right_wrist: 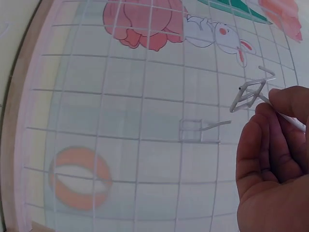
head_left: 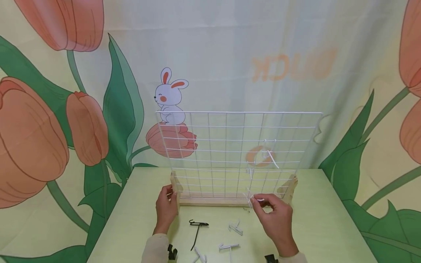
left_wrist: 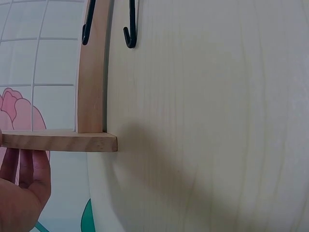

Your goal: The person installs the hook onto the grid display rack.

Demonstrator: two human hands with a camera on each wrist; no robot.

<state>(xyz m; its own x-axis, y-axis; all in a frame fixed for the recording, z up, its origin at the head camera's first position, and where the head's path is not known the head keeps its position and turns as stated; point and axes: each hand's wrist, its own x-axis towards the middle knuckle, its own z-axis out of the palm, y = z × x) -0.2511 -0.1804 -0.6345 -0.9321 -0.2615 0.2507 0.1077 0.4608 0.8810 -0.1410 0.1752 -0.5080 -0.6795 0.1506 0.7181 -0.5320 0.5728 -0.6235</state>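
A white wire grid panel point(head_left: 230, 146) stands upright in a wooden stand point(head_left: 210, 201) on a pale green table point(head_left: 329, 226). My left hand point(head_left: 171, 191) grips the stand's left foot point(left_wrist: 72, 141); the left wrist view shows its fingers point(left_wrist: 21, 179) lying against that foot. Close to the panel's lower right, my right hand point(head_left: 254, 200) pinches a white wire hook point(right_wrist: 251, 94) between thumb and fingers point(right_wrist: 285, 104). Two white hooks point(head_left: 270, 148) hang on the grid, one of them point(right_wrist: 200, 130) just left of the held hook.
On the table in front of the stand lie a black hook point(head_left: 197, 229) and several loose white hooks point(head_left: 235, 228). A cloth backdrop printed with tulips and a rabbit point(head_left: 169, 96) hangs right behind the table.
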